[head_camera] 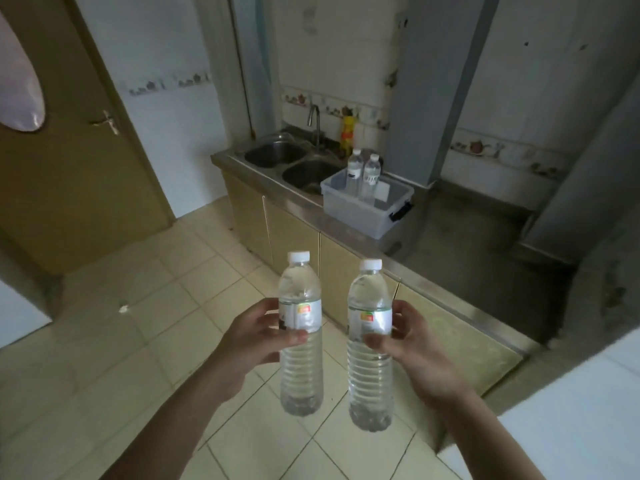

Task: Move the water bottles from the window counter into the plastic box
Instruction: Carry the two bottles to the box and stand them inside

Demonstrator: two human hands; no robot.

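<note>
**A:** What does the person have?

**B:** Two water bottles. The left hand (254,336) holds the left bottle (300,336) and the right hand (412,344) holds the right bottle (370,344). Each grip is closed around the middle of its bottle, right at the label.

**A:** Why hold them in the middle?

**B:** I think it keeps them steady. The bottles look full, so they are likely heavy. A grip at the middle stops them tipping. Both stand straight up, caps on top.

**A:** Why one in each hand?

**B:** That way two go in one trip, I guess.

**A:** Are they touching?

**B:** No, there is a gap between them. They hang in the air over the floor (166,306), in front of the person.

**A:** Where is the box?

**B:** The plastic box (363,211) sits far ahead on the tabletop (346,233), just beside the sink (308,173). It has no lid on, so bottles can go straight in.

**A:** Is anything in it?

**B:** Yes, two bottles in the box (362,174) already stand up at the back, close together. The front part looks free, so that seems the place for these two.

**A:** So what is left?

**B:** Walk over and set them down upright, I would say. I cannot see the window counter, so I cannot tell if more bottles wait there.
</note>
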